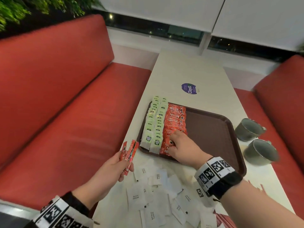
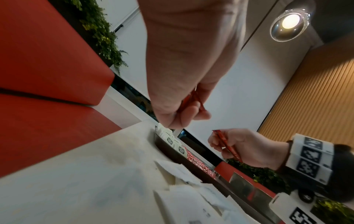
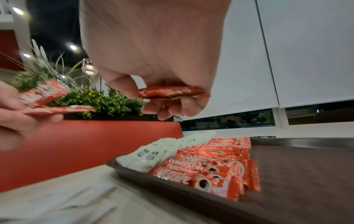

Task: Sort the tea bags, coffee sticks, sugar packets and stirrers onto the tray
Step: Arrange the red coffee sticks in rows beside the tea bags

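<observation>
Head view showed the right hand [image 1: 181, 146] low over the near end of the coffee stick row [image 1: 175, 122] on the tray [image 1: 212, 129], its fingers [image 3: 153, 108] curled round a single coffee stick [image 3: 168, 92], which the right wrist view showed held flat, clear above the row and not yet down. The left hand [image 1: 113, 168] hung off the tray's near left corner, gripping a small bunch of spare sticks [image 1: 129, 152] fanned upward. Two columns of tea bags [image 1: 153, 127] lay just left of the coffee row, touching it along the edge. Sugar packets [image 1: 158, 191] were scattered loose on the bench [image 1: 189, 69] between the wrists, none of them on the tray so far. I could not make out any stirrers with certainty; something thin and reddish showed at the near right bench edge.

What worried me was the row itself. The sticks lay overlapped like shingles, and foil looked slick, so a stick pushed in at a slant could have nudged its neighbours out of line or ridden up onto the tea bags. The right forearm crossed directly above the loose sugar, and a low withdrawal might have swept packets off the bench edge. The left bunch looked loosely fanned; a slack grip could have let one slide to the seat [image 1: 79, 116]. Two cups [image 1: 256, 142] stood just right of the tray, within reach of a careless elbow.
</observation>
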`<action>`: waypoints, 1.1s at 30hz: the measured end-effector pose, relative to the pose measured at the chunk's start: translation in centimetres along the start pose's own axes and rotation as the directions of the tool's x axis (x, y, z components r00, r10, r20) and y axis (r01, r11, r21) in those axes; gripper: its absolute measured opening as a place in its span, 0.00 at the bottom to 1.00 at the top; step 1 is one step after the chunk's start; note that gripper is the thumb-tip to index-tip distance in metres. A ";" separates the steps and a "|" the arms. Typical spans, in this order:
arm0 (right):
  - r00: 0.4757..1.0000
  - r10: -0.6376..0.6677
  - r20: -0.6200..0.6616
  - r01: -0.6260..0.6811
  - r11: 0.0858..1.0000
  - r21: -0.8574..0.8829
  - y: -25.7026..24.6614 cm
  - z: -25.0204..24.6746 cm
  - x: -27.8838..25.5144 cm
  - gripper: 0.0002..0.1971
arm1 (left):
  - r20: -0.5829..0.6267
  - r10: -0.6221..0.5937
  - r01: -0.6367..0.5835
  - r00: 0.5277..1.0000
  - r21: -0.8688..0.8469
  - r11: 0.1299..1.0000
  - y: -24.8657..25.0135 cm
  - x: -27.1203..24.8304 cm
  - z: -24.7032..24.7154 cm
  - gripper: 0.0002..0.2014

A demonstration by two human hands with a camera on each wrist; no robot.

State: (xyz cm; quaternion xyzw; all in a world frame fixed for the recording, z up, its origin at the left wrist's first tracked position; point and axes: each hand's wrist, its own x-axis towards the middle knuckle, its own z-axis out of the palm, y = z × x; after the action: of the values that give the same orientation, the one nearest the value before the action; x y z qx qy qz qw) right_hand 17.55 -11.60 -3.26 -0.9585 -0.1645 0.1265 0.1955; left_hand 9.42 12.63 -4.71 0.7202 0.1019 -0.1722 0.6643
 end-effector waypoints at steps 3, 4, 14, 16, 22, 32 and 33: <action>0.998 -0.070 0.007 0.069 0.993 0.093 -1.2 -0.3 -1.4 0.06 | 0.095 -0.045 0.046 0.994 -0.011 0.999 0.8 1.2 1.1 0.11; 0.997 -0.077 -0.014 0.078 0.991 0.109 -1.7 -0.3 -1.7 0.07 | 0.122 -0.049 0.052 0.991 -0.019 0.998 1.1 1.5 1.6 0.08; 0.998 -0.020 -0.061 0.004 0.972 -0.237 -3.6 1.3 -3.8 0.09 | 0.309 0.029 -0.007 0.951 -0.072 0.997 1.8 3.0 5.3 0.07; 0.993 -0.079 -0.087 0.050 0.955 -0.293 -3.9 1.3 -3.9 0.08 | 0.279 0.039 -0.030 0.959 -0.039 0.999 1.8 3.0 5.4 0.06; 0.998 -0.056 -0.035 0.058 0.997 0.060 -3.6 -0.3 -4.5 0.16 | 0.206 0.112 -0.112 0.972 -0.011 0.994 2.4 2.8 4.7 0.05; 0.982 0.162 -0.098 -0.093 0.865 0.492 -0.3 -0.3 -5.3 0.08 | 0.127 0.146 -0.162 0.981 0.132 0.978 1.9 3.5 4.6 0.05; 0.974 0.204 -0.097 -0.116 0.820 0.561 -0.1 -0.3 -5.2 0.07 | 0.109 0.143 -0.156 0.984 0.122 0.980 1.8 3.5 4.7 0.05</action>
State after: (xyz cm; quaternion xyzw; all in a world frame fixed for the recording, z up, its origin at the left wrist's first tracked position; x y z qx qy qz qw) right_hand 12.88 -13.54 -2.01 -0.8786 -0.0243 0.1107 0.4638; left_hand 12.77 7.52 -4.71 0.7580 0.0027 -0.1640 0.6313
